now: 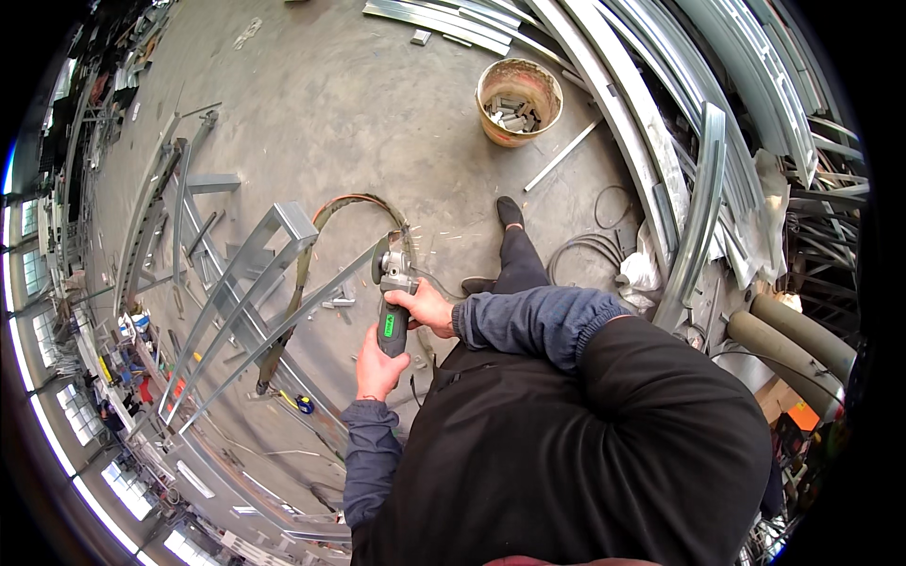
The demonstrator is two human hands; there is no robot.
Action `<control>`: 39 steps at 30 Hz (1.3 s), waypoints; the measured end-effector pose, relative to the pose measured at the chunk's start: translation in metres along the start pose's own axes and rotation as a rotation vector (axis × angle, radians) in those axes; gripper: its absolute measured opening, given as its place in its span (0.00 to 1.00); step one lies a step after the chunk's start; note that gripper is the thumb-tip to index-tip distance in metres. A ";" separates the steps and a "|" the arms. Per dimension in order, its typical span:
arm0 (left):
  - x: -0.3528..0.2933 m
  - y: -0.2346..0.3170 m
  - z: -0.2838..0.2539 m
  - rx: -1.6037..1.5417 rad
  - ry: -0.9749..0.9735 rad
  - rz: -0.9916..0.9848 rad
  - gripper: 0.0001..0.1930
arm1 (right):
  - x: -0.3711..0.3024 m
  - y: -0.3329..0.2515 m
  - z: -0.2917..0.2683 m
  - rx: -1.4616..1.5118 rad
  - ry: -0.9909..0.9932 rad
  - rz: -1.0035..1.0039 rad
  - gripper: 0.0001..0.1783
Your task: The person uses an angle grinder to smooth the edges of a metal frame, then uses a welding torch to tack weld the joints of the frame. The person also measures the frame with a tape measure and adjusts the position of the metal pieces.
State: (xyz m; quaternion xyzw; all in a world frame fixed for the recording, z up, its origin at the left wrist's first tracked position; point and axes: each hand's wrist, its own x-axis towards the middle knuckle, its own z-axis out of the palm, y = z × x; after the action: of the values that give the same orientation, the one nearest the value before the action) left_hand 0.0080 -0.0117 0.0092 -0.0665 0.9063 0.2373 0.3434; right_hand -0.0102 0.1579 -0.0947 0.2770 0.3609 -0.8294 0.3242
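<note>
An angle grinder [393, 321] with a dark body and a green label is gripped in both my hands. My left hand [379, 366] closes round the rear of its body, while my right hand [433, 307] wraps the front near the metal gear head. The disc [377, 263] is against or very close to the upper end of a long thin metal bar [321, 294]; exact contact is hard to make out. Small sparks fly to the right of that end. The bar slants down to the left beside a welded metal frame [294, 224].
A worn bucket [491, 129] of metal offcuts stands ahead on the concrete floor [377, 123]. Long metal profiles [651, 141] are stacked at right, near a coiled cable [587, 247] and gas cylinders [783, 344]. A tape measure [304, 404] lies at left. A hose [316, 219] loops behind the bar.
</note>
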 end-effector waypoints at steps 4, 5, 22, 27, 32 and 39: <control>0.002 -0.002 0.003 0.001 0.017 0.020 0.42 | -0.005 -0.004 0.005 0.046 0.063 -0.029 0.40; 0.003 -0.002 0.003 0.002 0.023 0.026 0.42 | -0.007 -0.005 0.006 0.058 0.078 -0.027 0.40; 0.003 0.008 0.008 0.030 0.049 0.025 0.41 | -0.002 -0.009 0.003 0.029 0.093 -0.056 0.29; 0.007 0.007 0.009 0.033 0.059 0.043 0.40 | -0.019 -0.029 0.009 0.045 0.134 -0.063 0.28; 0.007 0.012 0.009 0.007 0.029 0.009 0.40 | -0.003 -0.015 0.000 0.044 0.081 -0.042 0.33; 0.004 0.001 0.005 -0.006 -0.005 0.019 0.41 | 0.012 0.008 -0.001 0.018 0.083 -0.002 0.39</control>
State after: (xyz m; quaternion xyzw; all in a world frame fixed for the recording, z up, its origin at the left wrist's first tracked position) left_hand 0.0082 -0.0080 0.0037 -0.0582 0.9052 0.2435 0.3434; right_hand -0.0116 0.1510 -0.1067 0.3137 0.3669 -0.8207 0.3056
